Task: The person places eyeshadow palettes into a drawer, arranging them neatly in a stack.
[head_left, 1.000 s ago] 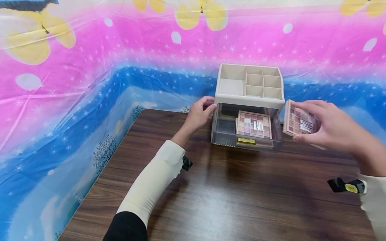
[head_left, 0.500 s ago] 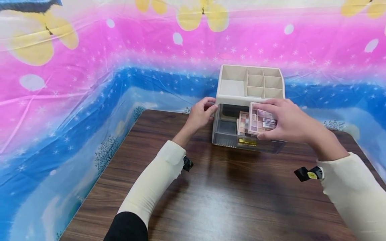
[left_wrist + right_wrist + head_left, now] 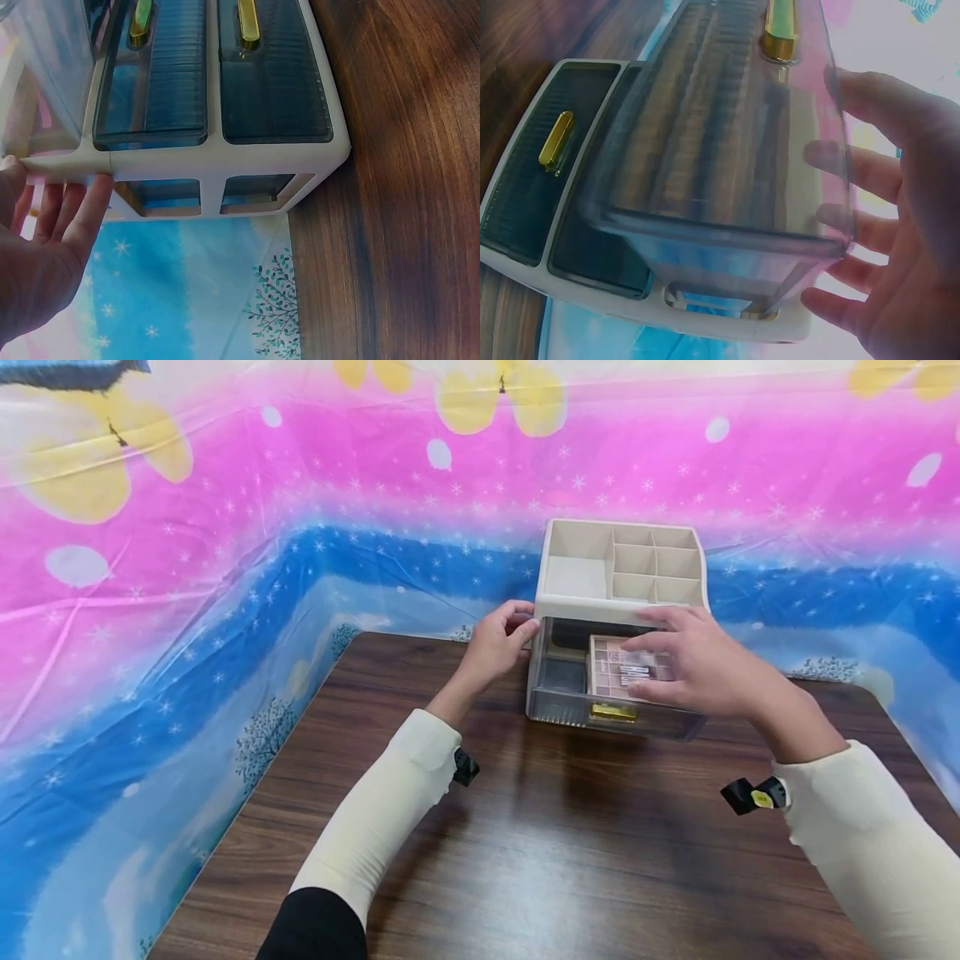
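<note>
A beige drawer organizer (image 3: 622, 607) stands at the back of the table, its clear top drawer (image 3: 558, 703) pulled out. In that drawer an eyeshadow palette (image 3: 606, 678) lies over the others, partly covered by my right hand (image 3: 708, 668). The right fingers are spread above it and hold nothing. In the right wrist view, pale palettes (image 3: 802, 165) show dimly through the drawer wall. My left hand (image 3: 491, 643) grips the organizer's left side, with the thumb at the front edge and the fingers along the side frame (image 3: 150, 166).
The organizer's top tray (image 3: 577, 578) has several compartments. Below the pulled-out drawer are two closed drawers, one with a gold handle (image 3: 248, 22). A dark wood table (image 3: 525, 860) extends in front. A patterned cloth (image 3: 420, 468) hangs behind and to the left.
My right hand has brought an eyeshadow palette in from the right, laid it on the others in the drawer and let go. The left hand has kept its place.
</note>
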`<act>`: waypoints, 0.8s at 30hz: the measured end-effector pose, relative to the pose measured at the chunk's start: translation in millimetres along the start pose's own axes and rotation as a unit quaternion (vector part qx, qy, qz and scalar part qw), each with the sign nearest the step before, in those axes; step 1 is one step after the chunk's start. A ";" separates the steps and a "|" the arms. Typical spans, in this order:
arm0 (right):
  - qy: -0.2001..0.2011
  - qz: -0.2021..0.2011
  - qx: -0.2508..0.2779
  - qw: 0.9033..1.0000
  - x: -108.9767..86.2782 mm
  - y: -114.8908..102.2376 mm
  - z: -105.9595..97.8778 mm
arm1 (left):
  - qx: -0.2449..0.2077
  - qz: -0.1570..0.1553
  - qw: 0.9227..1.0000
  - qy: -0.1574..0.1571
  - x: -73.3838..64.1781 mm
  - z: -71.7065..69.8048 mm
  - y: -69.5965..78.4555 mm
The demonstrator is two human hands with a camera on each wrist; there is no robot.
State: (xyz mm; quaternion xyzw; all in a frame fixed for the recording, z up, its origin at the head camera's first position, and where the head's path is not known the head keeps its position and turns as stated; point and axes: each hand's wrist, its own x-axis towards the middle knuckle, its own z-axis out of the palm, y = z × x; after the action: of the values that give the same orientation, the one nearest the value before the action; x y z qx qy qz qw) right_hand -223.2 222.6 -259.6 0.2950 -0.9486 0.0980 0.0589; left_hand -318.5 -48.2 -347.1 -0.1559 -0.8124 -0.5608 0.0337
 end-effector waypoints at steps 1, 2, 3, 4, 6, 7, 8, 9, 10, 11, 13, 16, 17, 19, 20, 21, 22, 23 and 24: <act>0.003 0.004 0.003 1.000 -1.6 -0.5 0.3 | 0.000 0.000 1.000 0.001 -0.2 -0.1 0.3; 0.008 0.009 0.008 1.000 -3.4 -1.1 0.7 | -0.001 -0.001 1.000 0.001 -0.4 -0.1 0.6; 0.015 0.012 0.011 1.000 -5.1 -1.4 1.5 | 0.000 -0.002 1.000 0.001 -0.6 -0.2 0.9; 0.024 0.013 0.013 1.000 -7.0 -2.2 2.7 | 0.001 -0.003 1.000 0.002 -0.8 -0.2 1.1; 0.060 0.010 0.012 0.998 -11.7 -5.8 5.7 | 0.001 -0.004 1.000 0.001 -0.9 -0.2 1.5; 0.085 0.005 0.010 0.996 -14.4 -8.1 8.2 | 0.001 -0.005 1.000 0.001 -0.9 -0.1 1.7; 0.113 -0.003 0.005 0.994 -17.1 -10.6 11.3 | 0.000 -0.005 1.000 0.000 -0.9 -0.1 2.1; 0.142 -0.013 -0.006 0.990 -19.9 -13.2 14.9 | 0.001 -0.005 1.000 0.000 -0.7 0.1 2.2; 0.172 -0.025 -0.016 0.985 -22.6 -16.4 19.0 | 0.000 -0.005 1.000 -0.001 -0.3 0.2 2.2; 0.203 -0.040 -0.029 0.978 -25.3 -19.3 23.7 | 0.001 -0.005 1.000 0.000 -0.2 0.1 2.0; 0.253 -0.072 -0.057 0.963 -29.8 -24.2 34.0 | 0.002 -0.005 1.000 0.002 -0.1 -0.1 1.8; 0.316 -0.110 -0.090 0.938 -34.5 -30.3 49.4 | 0.003 -0.004 1.000 0.004 -0.1 -0.5 1.2; 0.334 -0.121 -0.099 0.929 -35.6 -32.3 54.2 | 0.003 -0.003 1.000 0.004 -0.2 -0.6 1.2; 0.361 -0.138 -0.116 0.915 -37.5 -36.0 63.1 | 0.001 -0.002 1.000 0.003 -0.2 -0.6 1.3; 0.372 -0.148 -0.124 0.908 -38.2 -37.5 67.2 | 0.000 -0.002 1.000 0.002 -0.3 -0.4 1.5; 0.381 -0.157 -0.134 0.901 -38.5 -39.0 71.0 | 0.000 -0.002 1.000 0.002 -0.4 -0.2 1.6; 0.388 -0.165 -0.144 0.895 -38.7 -40.3 74.5 | 0.000 -0.002 1.000 0.002 -0.5 0.0 1.8; 0.393 -0.171 -0.154 0.890 -38.8 -41.2 77.5 | 0.000 -0.003 1.000 0.001 -0.6 0.2 2.0; 0.397 -0.176 -0.161 0.886 -38.9 -42.1 80.1 | 0.001 -0.003 1.000 0.002 -0.7 0.3 2.2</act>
State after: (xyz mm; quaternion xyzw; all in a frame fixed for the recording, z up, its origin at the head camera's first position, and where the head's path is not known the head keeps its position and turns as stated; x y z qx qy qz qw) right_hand -171.6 192.3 -337.9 0.3801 -0.7811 0.0414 0.4937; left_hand -317.2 -47.3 -345.4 -0.1527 -0.8132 -0.5606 0.0339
